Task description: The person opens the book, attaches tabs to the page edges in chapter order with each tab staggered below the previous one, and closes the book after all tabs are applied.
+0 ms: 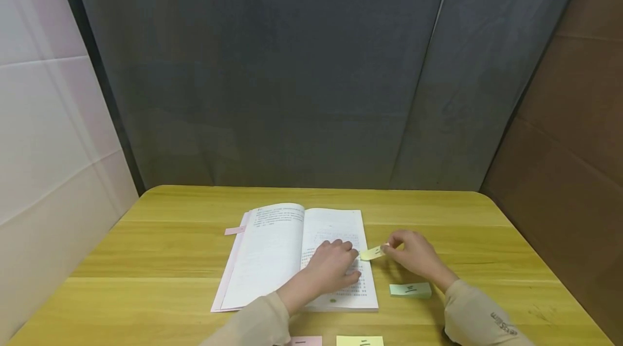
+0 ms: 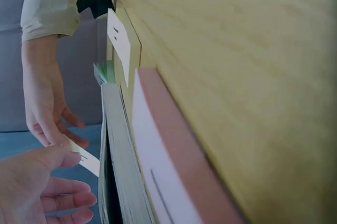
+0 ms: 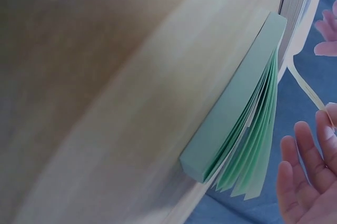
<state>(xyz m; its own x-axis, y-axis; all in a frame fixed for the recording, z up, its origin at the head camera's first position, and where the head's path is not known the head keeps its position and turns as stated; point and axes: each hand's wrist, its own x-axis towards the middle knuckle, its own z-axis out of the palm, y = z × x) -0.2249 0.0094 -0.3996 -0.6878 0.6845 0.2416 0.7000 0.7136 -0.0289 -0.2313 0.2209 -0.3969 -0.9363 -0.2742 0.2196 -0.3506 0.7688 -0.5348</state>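
Observation:
An open book [image 1: 265,265] with printed pages lies on the table. At its right page edge is a yellow sticky note [image 1: 372,253] with dark strokes, its left end on the page. My right hand [image 1: 413,254] pinches the note's outer end between thumb and forefinger; the other fingers are visible in the right wrist view [image 3: 310,176]. My left hand [image 1: 332,266] rests on the right page, fingers extended, fingertips beside the note's inner end. In the left wrist view, the note [image 2: 88,162] shows between both hands.
A green sticky-note pad [image 1: 410,290] sits right of the book, below my right hand. Along the near edge lie a pink pad [image 1: 306,341] and a yellow pad [image 1: 360,341]. A pink tab [image 1: 235,231] sticks out from the book's left side. Dark fabric [image 1: 272,75] hangs behind the table.

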